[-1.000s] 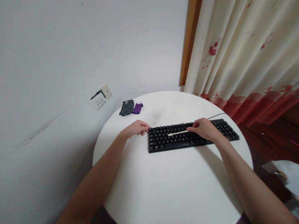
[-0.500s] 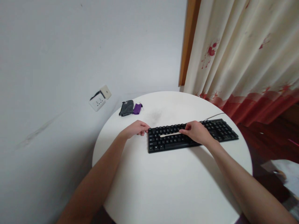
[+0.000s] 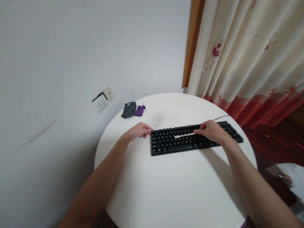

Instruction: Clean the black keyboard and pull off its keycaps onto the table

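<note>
A black keyboard [image 3: 180, 147] lies slightly slanted on the round white table [image 3: 166, 190]. At its upper left corner, my left hand [image 3: 140, 130] is closed, with thumb and forefinger pinching the edge. Over the right half of the keys, my right hand [image 3: 210, 130] pinches a thin white stick [image 3: 185, 135] with a slightly wider tip. The stick points left across the middle rows, its tip at the keys; whether it presses on them I cannot tell. My right hand covers part of the keys near the number pad.
Near the table's back left edge lie a dark grey pouch [image 3: 129, 110] and a small purple cloth piece [image 3: 140, 110]. The keyboard's cable [image 3: 220, 117] runs off the right edge. A wall with a socket [image 3: 99, 103] borders the left; a curtain [image 3: 232, 63] hangs at right.
My right hand has moved right along the keyboard with the white stick, so its tip sits nearer the middle keys. My left hand stays at the corner.
</note>
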Demonstrator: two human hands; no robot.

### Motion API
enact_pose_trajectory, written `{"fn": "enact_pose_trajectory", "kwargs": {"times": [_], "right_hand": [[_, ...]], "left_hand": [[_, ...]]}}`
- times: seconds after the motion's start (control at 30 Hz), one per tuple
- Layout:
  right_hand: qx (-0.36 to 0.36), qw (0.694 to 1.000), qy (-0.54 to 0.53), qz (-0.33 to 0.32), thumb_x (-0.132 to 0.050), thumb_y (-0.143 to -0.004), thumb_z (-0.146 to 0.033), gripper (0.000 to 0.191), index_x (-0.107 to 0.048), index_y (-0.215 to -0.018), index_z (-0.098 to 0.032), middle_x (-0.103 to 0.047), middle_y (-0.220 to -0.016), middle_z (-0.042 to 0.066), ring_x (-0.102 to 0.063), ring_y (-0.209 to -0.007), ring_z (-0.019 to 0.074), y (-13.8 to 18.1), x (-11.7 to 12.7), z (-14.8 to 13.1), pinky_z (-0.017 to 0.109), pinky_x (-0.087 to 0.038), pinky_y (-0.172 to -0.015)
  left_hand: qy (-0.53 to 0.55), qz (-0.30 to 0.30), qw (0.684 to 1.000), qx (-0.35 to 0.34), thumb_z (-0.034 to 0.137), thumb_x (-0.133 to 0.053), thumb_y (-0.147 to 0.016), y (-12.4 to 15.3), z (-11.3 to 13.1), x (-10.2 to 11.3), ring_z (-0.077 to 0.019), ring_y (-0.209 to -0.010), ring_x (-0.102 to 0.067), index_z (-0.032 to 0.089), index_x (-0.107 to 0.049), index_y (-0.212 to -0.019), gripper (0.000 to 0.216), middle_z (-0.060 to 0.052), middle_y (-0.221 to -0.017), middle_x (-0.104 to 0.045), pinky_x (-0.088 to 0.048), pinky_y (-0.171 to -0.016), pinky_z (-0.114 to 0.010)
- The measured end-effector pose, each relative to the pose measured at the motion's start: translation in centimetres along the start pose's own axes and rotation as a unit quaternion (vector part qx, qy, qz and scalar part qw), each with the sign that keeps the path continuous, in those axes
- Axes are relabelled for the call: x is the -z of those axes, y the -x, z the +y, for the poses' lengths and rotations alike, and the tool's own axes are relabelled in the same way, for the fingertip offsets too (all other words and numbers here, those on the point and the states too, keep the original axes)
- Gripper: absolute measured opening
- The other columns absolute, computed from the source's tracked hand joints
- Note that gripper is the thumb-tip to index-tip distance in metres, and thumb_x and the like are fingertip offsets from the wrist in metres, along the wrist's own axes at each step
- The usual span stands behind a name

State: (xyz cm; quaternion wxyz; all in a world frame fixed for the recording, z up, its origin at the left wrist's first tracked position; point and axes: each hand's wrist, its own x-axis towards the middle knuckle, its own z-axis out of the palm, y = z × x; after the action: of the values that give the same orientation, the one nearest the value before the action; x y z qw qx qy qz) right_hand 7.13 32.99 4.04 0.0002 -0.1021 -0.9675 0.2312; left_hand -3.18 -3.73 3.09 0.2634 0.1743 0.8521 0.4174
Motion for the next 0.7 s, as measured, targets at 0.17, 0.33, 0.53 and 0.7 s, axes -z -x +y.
{"fn": "enact_pose_trajectory", "kwargs": {"times": [0.17,0.33,0.53,0.7], "right_hand": [[-0.001,1.000,0.008,0.019,-0.073,-0.067,-0.053,0.034,-0.069,-0.061,-0.020,-0.066,-0.056,0.005,-0.060,-0.054,0.0182,-0.5,0.9,2.1,0.028,-0.039,-0.051],[-0.011,1.000,0.005,0.006,-0.073,-0.068,-0.051,0.032,-0.069,-0.061,-0.020,-0.066,-0.057,0.004,-0.060,-0.056,0.0184,-0.6,0.9,2.3,0.028,-0.040,-0.053],[-0.002,1.000,0.019,0.014,-0.071,-0.071,-0.053,0.034,-0.069,-0.066,-0.020,-0.068,-0.064,0.006,-0.060,-0.058,0.0183,0.1,-0.2,-0.3,0.029,-0.040,-0.055],[0.013,1.000,0.009,0.013,-0.071,-0.072,-0.054,0.035,-0.069,-0.066,-0.019,-0.068,-0.066,0.007,-0.060,-0.058,0.0186,0.5,-0.9,-1.4,0.029,-0.040,-0.056]], "left_hand": [[0.002,-0.001,1.000,-0.002,0.047,-0.063,-0.074,0.0,0.0,0.0,-0.0110,-0.056,-0.052,0.014,-0.073,-0.084,0.036,-0.006,-0.080,-0.068,-0.032,-0.050,-0.024],[0.003,0.001,1.000,-0.003,0.046,-0.062,-0.074,-0.1,-0.2,0.0,-0.0108,-0.055,-0.051,0.014,-0.073,-0.084,0.035,-0.006,-0.079,-0.068,-0.032,-0.050,-0.024],[-0.004,-0.001,1.000,-0.003,0.046,-0.062,-0.075,-0.4,-0.6,0.2,-0.0109,-0.055,-0.051,0.013,-0.073,-0.086,0.036,-0.007,-0.079,-0.068,-0.031,-0.049,-0.023],[-0.003,0.000,1.000,-0.005,0.046,-0.062,-0.075,-0.3,-0.6,0.2,-0.0112,-0.055,-0.052,0.013,-0.073,-0.085,0.037,-0.006,-0.078,-0.067,-0.032,-0.049,-0.023]]}}
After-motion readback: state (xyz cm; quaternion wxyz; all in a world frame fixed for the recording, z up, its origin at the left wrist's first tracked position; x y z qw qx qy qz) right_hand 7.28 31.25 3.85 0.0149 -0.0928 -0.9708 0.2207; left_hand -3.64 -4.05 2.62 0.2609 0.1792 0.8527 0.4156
